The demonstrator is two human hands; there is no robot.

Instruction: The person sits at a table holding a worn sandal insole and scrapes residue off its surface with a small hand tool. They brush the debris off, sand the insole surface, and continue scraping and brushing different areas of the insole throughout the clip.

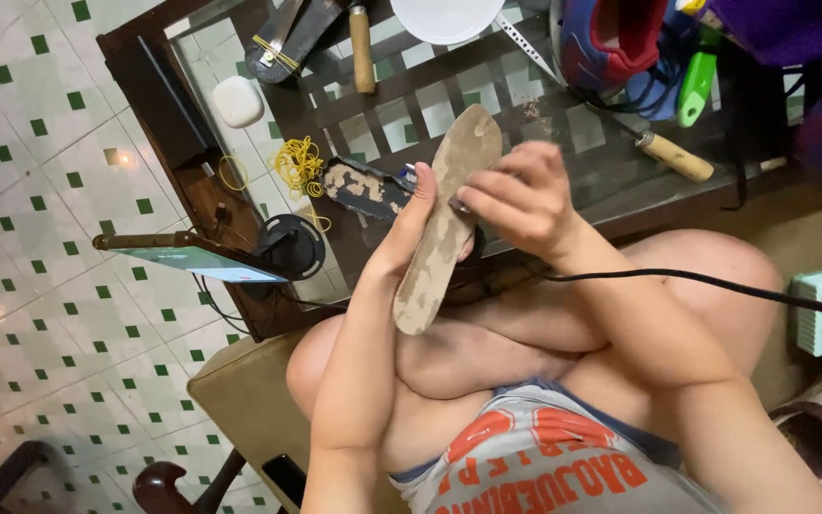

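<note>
Clearly we have a shoe insole [444, 224] up in front of us, above our crossed legs and just short of the glass-topped counter [611, 181]; our left hand [411, 228] is wrapped round its long edge from behind, thumb along the side, holding it upright and a little tilted, while our right hand [516, 195] is curled with fingertips pressed to the insole's upper half. Whether those fingers pinch some small tool against it we cannot tell. We judge the step in hand to be working over the insole's face, and it looks to us mid-way rather than done. Any next stroke calls for a firm left grip so the thin piece does not flex or twist. The insole looks stiff, flat, tan-grey, blotched with pale patches and a darker worn area toward its rounded top. On the counter lie a second dark patchy sole piece [365, 188], yellow rubber bands [299, 164], a wooden-handled tool [675, 157] and a white bowl [444, 19]
</note>
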